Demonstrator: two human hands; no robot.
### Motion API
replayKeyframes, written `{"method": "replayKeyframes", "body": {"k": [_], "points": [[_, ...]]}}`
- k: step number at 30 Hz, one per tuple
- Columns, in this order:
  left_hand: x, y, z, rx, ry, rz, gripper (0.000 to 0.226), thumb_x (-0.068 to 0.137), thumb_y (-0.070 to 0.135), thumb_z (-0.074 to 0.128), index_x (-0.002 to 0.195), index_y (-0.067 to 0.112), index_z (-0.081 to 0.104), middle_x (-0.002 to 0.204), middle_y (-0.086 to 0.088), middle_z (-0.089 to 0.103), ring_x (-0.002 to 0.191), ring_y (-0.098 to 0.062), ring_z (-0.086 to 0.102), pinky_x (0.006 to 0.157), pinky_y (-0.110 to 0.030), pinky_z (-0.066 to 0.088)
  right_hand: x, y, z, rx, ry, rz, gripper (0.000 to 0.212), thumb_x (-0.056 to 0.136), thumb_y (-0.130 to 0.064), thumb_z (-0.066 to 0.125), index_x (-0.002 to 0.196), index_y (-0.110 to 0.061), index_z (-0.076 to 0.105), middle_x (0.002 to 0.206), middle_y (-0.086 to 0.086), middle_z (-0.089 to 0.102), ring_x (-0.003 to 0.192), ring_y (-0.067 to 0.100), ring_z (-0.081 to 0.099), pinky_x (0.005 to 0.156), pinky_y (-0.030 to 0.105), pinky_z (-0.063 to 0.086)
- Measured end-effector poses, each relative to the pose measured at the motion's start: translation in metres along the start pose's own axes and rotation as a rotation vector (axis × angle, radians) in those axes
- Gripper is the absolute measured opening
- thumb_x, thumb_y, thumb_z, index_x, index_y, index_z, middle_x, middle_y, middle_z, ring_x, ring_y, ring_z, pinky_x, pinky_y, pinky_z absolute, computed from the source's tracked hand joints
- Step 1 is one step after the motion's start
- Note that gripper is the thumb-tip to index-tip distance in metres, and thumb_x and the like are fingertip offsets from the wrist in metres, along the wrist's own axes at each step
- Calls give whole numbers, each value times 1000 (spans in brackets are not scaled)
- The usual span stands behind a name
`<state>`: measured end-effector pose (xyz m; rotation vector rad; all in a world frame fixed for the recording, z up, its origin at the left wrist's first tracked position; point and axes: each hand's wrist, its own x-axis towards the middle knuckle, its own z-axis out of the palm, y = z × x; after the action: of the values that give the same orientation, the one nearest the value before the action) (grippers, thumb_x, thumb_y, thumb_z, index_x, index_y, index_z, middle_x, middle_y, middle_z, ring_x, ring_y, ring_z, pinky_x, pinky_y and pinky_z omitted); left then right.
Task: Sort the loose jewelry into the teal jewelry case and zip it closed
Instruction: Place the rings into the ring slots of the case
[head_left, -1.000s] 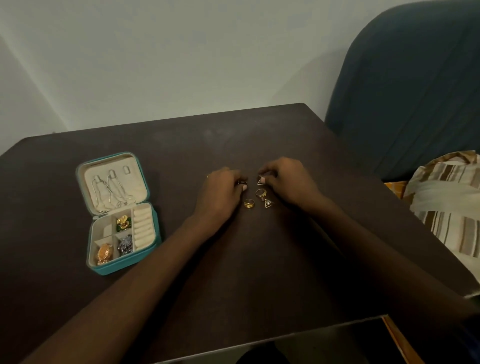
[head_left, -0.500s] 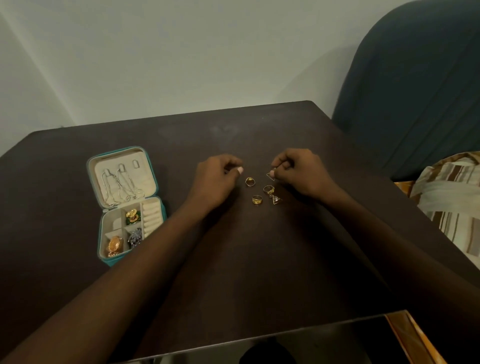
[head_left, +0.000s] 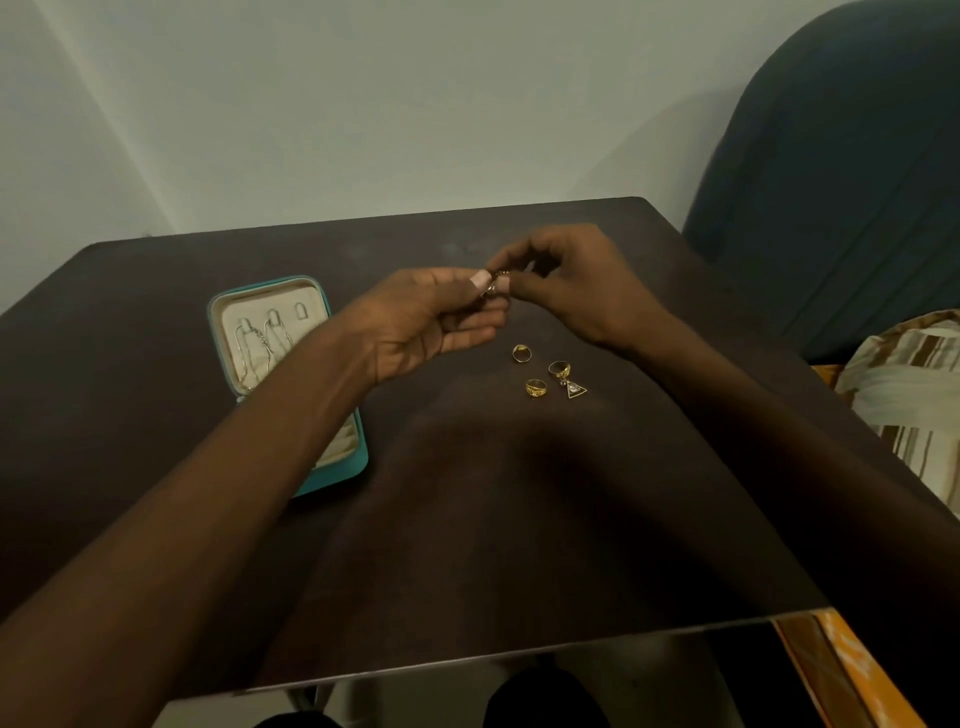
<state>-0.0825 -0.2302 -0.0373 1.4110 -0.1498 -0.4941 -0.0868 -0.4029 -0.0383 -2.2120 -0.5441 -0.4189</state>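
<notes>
Fingertips of the left hand (head_left: 415, 317) and the right hand (head_left: 571, 291) meet above the dark table (head_left: 519, 519), both pinching one small metal piece (head_left: 493, 287) raised clear of the surface; what kind of piece it is cannot be made out, since the nails and thumbs cover most of it. Just below the hands, three gold rings (head_left: 521, 353) (head_left: 559, 369) (head_left: 535, 387) and a triangular earring (head_left: 575, 388) lie loose and close together on the table, the earring touching or nearly touching the nearest ring. To the left sits the open teal jewelry case (head_left: 270, 332), its lid flat with thin chains hung inside, while the left forearm hides most of its compartments, so their contents cannot be read here. Such pieces are likely light, hard and slippery, apt to roll or skid if nudged; each ring is best pinched across its band, the earring by its frame rather than any post. At the right edge a blue chair back (head_left: 831, 156) and a striped cushion (head_left: 909, 389) are cut off by the frame
</notes>
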Motion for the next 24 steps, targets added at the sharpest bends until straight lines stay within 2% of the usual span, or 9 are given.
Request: {"method": "replayKeyframes", "body": {"k": [4, 9, 11, 13, 15, 18, 22, 24], "points": [[-4, 0, -8, 1, -16, -4, 11, 90, 10, 55, 89, 8, 66, 73, -1, 68, 66, -8, 65, 73, -25, 56, 2, -7, 1, 40, -22, -11, 16, 82, -13, 69, 98, -11, 72, 74, -13, 62, 60, -7, 53, 59, 7, 40], [-8, -5, -4, -43, -12, -7, 9, 89, 7, 56, 94, 9, 63, 75, -1, 66, 67, -8, 63, 70, -22, 56, -2, -12, 2, -8, -64, -13, 21, 83, -12, 68, 103, -8, 71, 75, -19, 60, 63, -13, 55, 62, 5, 41], [-9, -8, 1, -35, 12, 9, 12, 90, 5, 55, 96, 9, 63, 73, 0, 64, 65, -8, 60, 66, -20, 55, -5, -11, 2, -18, -60, 5, 25, 83, -12, 68, 107, -7, 69, 83, -8, 68, 71, -7, 60, 66, 7, 45], [-9, -12, 5, -24, 51, 10, 13, 90, 3, 54, 96, 10, 64, 72, -1, 61, 62, -7, 59, 63, -19, 55, -12, -6, -1, -30, -22, 83, 28, 83, -16, 68, 110, -7, 67, 91, 6, 71, 80, 7, 64, 71, 13, 47], [-8, -16, 6, -7, 87, 7, 12, 89, 4, 56, 95, 11, 63, 73, -2, 60, 59, -7, 60, 59, -19, 55, -22, 4, -5, -87, 17, 187, 23, 82, -20, 69, 102, -9, 70, 85, 4, 70, 75, 8, 61, 66, 15, 45], [-6, -21, 5, 37, 133, 14, 9, 87, 5, 60, 92, 12, 61, 76, -3, 64, 57, -6, 63, 53, -17, 53, -41, 23, -9, -224, -32, 318, 13, 80, -24, 71, 85, -13, 72, 70, -11, 61, 62, -2, 52, 57, 13, 37], [-6, -26, 7, 109, 186, 47, 13, 85, 3, 62, 89, 15, 61, 77, -1, 67, 57, -5, 62, 49, -15, 49, -59, 39, -3, -297, -148, 495, 17, 80, -34, 71, 74, -18, 67, 69, -8, 63, 65, 1, 57, 55, 19, 42], [-6, -27, 7, 159, 188, 59, 14, 84, 4, 64, 89, 18, 63, 76, 2, 68, 60, -5, 61, 50, -15, 48, -62, 40, 0, -310, -161, 526, 17, 79, -35, 71, 74, -19, 66, 70, -8, 62, 67, 3, 58, 57, 23, 46]]}}
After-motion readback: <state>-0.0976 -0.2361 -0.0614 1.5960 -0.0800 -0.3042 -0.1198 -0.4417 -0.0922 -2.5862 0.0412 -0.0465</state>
